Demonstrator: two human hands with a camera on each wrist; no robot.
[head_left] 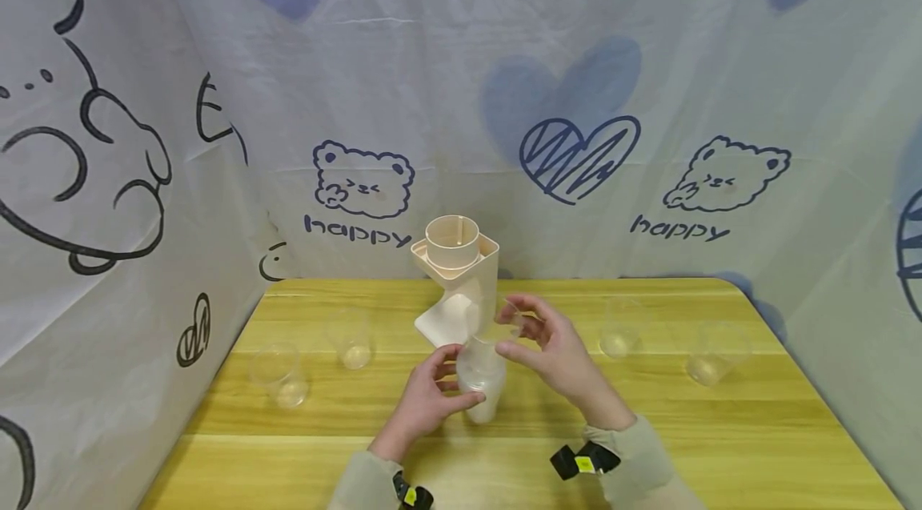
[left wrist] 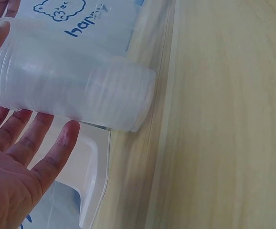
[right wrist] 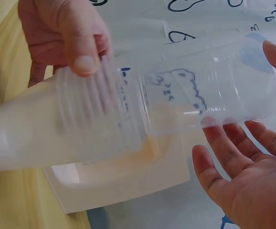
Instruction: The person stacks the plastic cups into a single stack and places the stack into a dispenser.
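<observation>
My left hand [head_left: 425, 394] grips a stack of clear plastic cups [head_left: 484, 382], thumb on one side and fingers on the other. Several rims show close together near the stack's upper end. My right hand [head_left: 551, 350] holds a single clear plastic cup [right wrist: 200, 90] between thumb and fingers, in line with the stack. One end of that cup meets the stack's mouth; how far it sits inside cannot be told. Just behind both hands stands a cream-coloured stand [head_left: 479, 294] with a round open tube on top. The left wrist view shows the stack's bottom end above the table.
On the wooden table [head_left: 346, 446], clear cups stand apart on both sides: two to the left, the nearer cup [head_left: 284, 378] and a farther cup [head_left: 353, 346], and two to the right, an inner cup [head_left: 618, 334] and an outer cup [head_left: 709, 358]. A printed curtain [head_left: 461, 94] hangs behind.
</observation>
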